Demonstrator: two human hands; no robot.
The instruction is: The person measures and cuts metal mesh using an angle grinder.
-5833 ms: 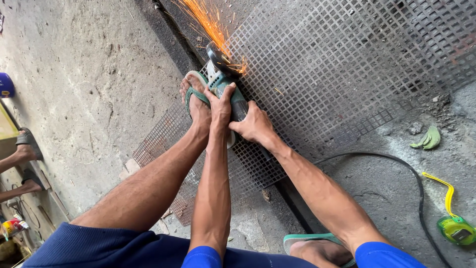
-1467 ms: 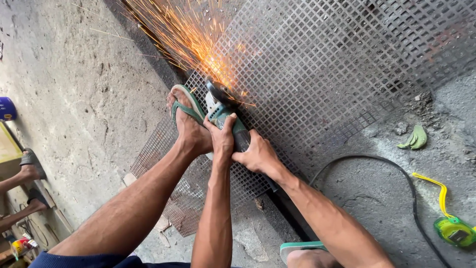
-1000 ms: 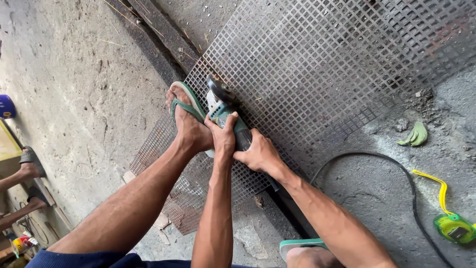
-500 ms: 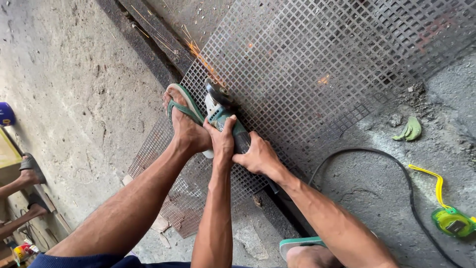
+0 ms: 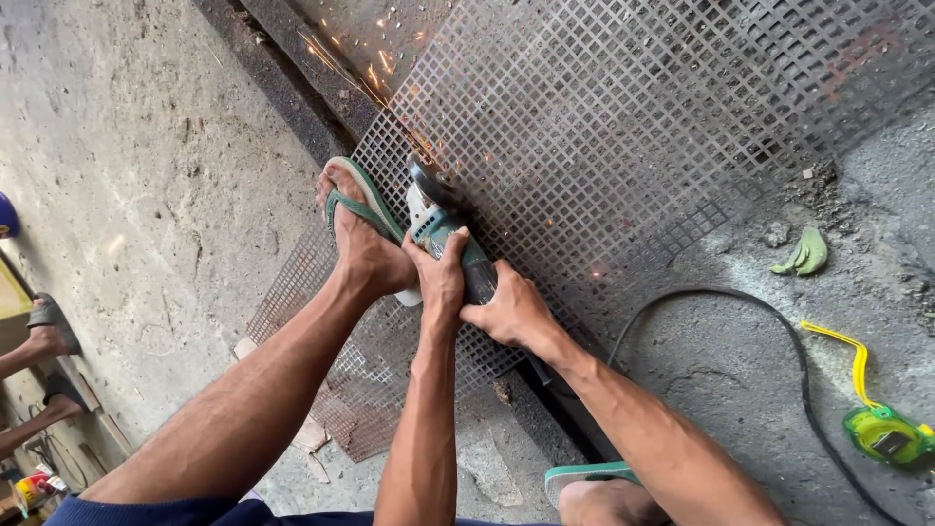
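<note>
Head view shows one foot in a green sandal (image 5: 362, 222) pinning one wire mesh sheet (image 5: 623, 127) to the concrete floor (image 5: 146, 195). Beside it, the left hand (image 5: 440, 278) and right hand (image 5: 508, 312) are both clamped on one green angle grinder (image 5: 443, 229), its disc on the mesh throwing sparks. Rightward lie one black cable (image 5: 740, 307), one green leaf (image 5: 804, 255) and one yellow-green tape measure (image 5: 881, 429).

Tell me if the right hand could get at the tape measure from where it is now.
Probably yes, with a long stretch. The right hand grips the angle grinder and would have to let go first. Only bare concrete and the black cable lie between it and the tape measure.
</note>
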